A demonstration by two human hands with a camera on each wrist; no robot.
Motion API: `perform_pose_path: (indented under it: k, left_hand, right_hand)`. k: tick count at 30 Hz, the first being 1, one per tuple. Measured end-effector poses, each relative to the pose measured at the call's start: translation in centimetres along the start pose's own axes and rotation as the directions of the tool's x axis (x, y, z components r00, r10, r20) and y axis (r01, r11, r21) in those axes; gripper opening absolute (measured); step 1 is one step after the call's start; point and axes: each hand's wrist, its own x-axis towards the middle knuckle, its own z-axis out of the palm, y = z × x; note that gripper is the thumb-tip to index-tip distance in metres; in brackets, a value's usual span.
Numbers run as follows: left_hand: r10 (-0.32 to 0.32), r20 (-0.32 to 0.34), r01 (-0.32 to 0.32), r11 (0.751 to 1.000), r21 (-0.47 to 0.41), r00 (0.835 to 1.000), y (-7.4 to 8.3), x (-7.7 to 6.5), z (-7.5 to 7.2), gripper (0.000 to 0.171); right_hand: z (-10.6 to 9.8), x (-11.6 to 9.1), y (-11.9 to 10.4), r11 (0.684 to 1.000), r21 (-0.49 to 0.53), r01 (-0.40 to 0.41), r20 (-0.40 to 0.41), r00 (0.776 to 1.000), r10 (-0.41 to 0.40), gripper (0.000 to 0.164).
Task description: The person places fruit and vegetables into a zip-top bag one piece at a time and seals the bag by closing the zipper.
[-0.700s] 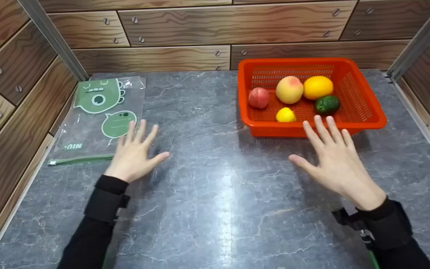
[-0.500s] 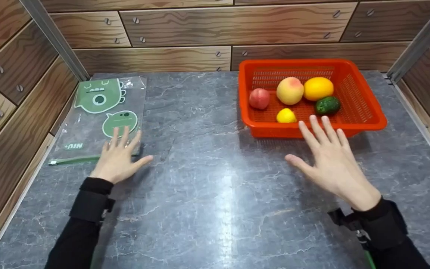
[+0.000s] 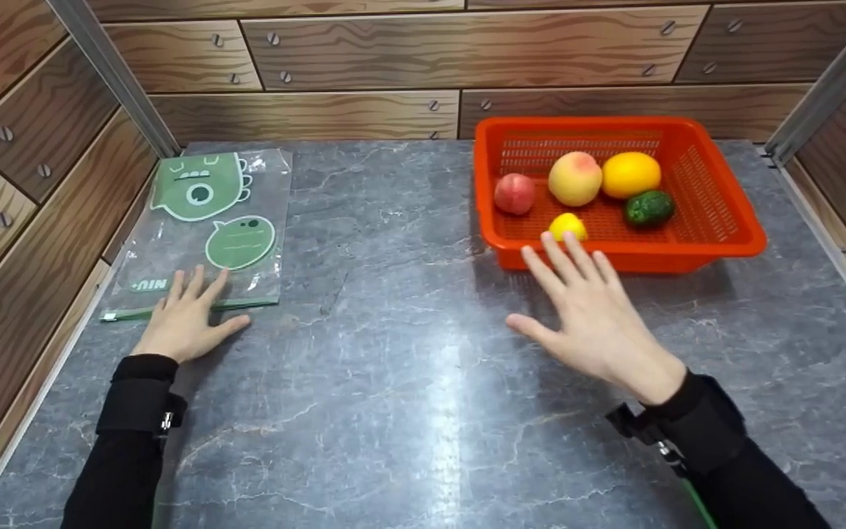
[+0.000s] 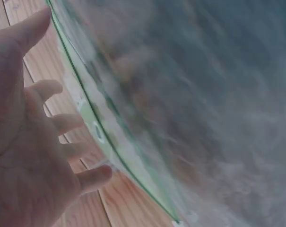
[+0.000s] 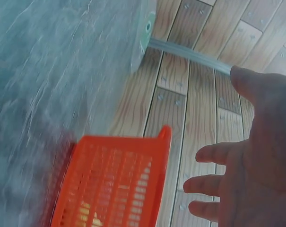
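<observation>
My left hand [image 3: 184, 319] is spread over the near, green-zipped edge of a clear zip bag [image 3: 173, 257] with green cartoon prints. In the left wrist view the bag's green zip line [image 4: 93, 111] runs past the fingers; none of them is curled round it. My right hand [image 3: 592, 316], fingers spread, hovers in front of a red plastic basket [image 3: 717, 246]. Inside lie a red fruit [image 3: 514, 195], a peach [image 3: 574, 180], an orange-yellow fruit [image 3: 632, 175], a dark green avocado [image 3: 649, 209] and a small yellow lemon [image 3: 566, 225], partly behind the right fingertips.
Grey marbled tabletop [image 3: 379, 330] spreads between the bag and the basket. Wood-patterned panels [image 3: 364, 51] enclose it at the back and sides, with metal posts [image 3: 125, 81] at the corners.
My left hand has moved left and slightly nearer, from the bag's right side to its zip edge. The right hand has moved left along the basket's front. Bag and basket stay put.
</observation>
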Motion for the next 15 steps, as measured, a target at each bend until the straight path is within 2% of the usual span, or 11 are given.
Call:
perform_pose_path:
  k: [4, 8, 15]
  left_hand:
    - [0.033, -0.025, -0.032, 0.999, 0.006, 0.999, -0.7, 0.1, 0.2, 0.080]
    - [0.076, -0.072, -0.076, 0.997, 0.004, 0.995, -0.6, 0.1, 0.2, 0.065]
    - [0.163, -0.109, -0.163, 0.987, 0.016, 0.980, 1.1, 0.0, 0.5, 0.053]
  right_hand:
    - [0.5, 0.4, -1.0, 0.999, -0.011, 0.042, -0.019, 0.999, -0.042, 0.090]
    - [1.0, 0.6, -1.7, 0.995, -0.024, 0.094, -0.044, 0.994, -0.095, 0.089]
    - [2.1, 1.1, -3.4, 0.983, -0.025, 0.180, -0.059, 0.982, -0.181, 0.086]
